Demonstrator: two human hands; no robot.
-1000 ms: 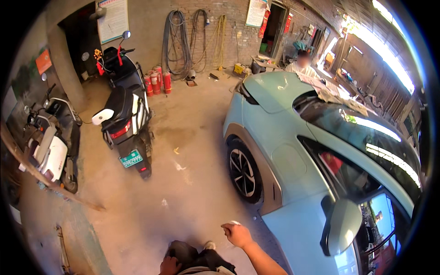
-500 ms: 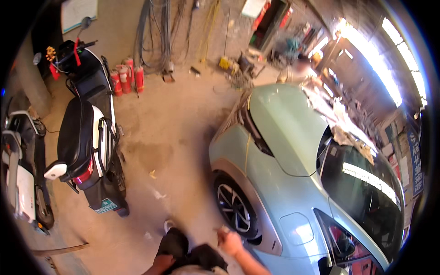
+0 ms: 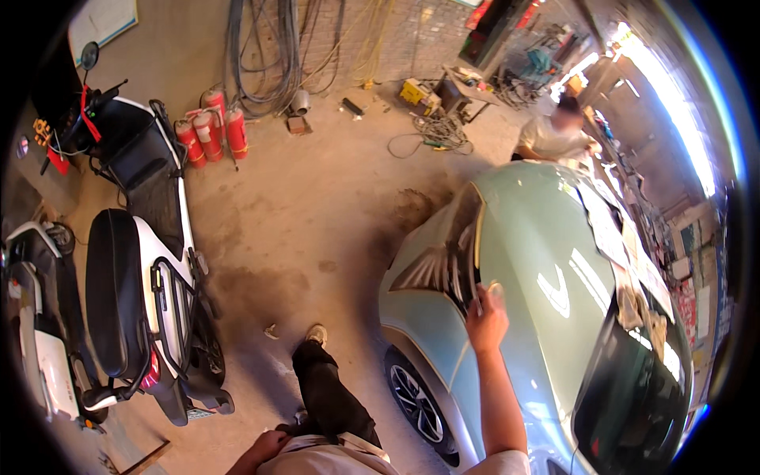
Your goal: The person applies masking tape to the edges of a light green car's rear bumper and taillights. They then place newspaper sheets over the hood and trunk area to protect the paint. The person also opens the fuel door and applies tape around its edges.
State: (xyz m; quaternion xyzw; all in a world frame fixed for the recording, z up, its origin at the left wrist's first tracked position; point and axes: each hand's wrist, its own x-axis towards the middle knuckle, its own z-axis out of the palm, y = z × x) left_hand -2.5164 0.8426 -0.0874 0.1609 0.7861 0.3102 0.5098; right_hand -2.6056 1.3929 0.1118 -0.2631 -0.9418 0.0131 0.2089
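My right hand reaches forward over the front corner of the pale green-blue car, at the edge of its hood beside the headlight. Its fingers are closed, with a small pale yellowish bit at the tips that I cannot make out. A thin yellow line runs along the hood edge ahead of it. Low at my waist, my left hand hangs beside my dark trousers; its fingers are too small and shaded to read. The front wheel is below my right forearm.
On the left stand a black-and-white scooter and a second scooter. Red fire extinguishers and hanging cables line the wall. Another person is at the car's far side. Cloths lie over the windshield's edge.
I have moved forward along the car. My right hand has gone from low beside the front wheel up and forward to the hood edge. The other person now shows more clearly.
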